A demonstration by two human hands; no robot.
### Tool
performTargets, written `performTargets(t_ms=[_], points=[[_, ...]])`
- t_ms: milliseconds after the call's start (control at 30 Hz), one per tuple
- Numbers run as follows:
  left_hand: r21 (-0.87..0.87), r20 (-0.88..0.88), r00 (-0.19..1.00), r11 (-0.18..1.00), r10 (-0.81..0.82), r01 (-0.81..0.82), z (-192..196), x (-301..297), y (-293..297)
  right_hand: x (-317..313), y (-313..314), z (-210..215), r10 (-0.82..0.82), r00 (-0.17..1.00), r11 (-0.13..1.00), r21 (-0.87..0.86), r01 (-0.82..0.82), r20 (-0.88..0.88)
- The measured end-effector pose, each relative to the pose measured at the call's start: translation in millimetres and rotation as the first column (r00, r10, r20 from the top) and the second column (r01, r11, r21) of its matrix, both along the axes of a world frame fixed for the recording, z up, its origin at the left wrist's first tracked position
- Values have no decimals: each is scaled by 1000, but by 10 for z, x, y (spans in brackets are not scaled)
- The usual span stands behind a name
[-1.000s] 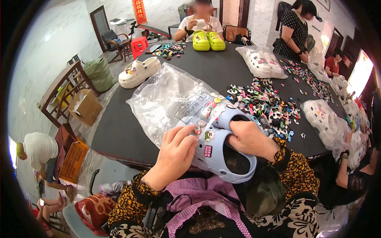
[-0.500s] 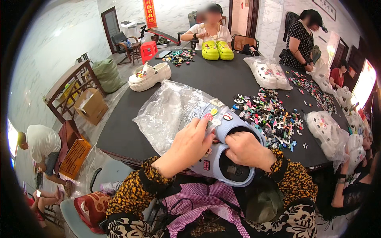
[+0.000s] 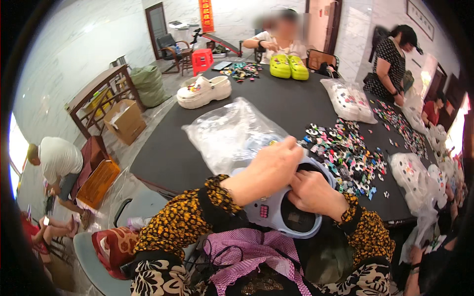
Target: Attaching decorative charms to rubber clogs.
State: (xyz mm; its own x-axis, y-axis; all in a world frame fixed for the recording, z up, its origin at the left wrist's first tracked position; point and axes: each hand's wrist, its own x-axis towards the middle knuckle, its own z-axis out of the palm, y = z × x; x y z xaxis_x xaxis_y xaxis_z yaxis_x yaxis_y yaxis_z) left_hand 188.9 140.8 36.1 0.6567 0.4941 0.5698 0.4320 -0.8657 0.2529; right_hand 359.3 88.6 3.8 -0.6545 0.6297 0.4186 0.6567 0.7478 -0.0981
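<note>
Gripping the pale blue clog (image 3: 276,217) with both hands, left hand (image 3: 266,172) clamped over the top, right hand (image 3: 313,195) curled inside, a charm could pop loose under pressure.

We wear long sleeves in a black-and-orange speckled print, each ending in a snug black cuff at the wrist, above 2 bare hands: the left hand (image 3: 269,170) and the right hand (image 3: 311,193). Lower down we see a purple checked apron over black-and-white floral fabric.
</note>
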Motion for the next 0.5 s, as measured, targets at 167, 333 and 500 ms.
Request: performTargets(t_ms=[167,333,500], points=[[114,20,998,992,-64,61,-50,-54,-170,4,34,-16,-27,993,999,-37,23,-113],[194,-18,1000,981,20,-16,-51,-233,-269,7,19,-5,-78,986,997,-12,77,-145],[295,0,993,949,114,-109,-145,-360,-255,-22,-8,65,-254,948,965,-114,236,-191]])
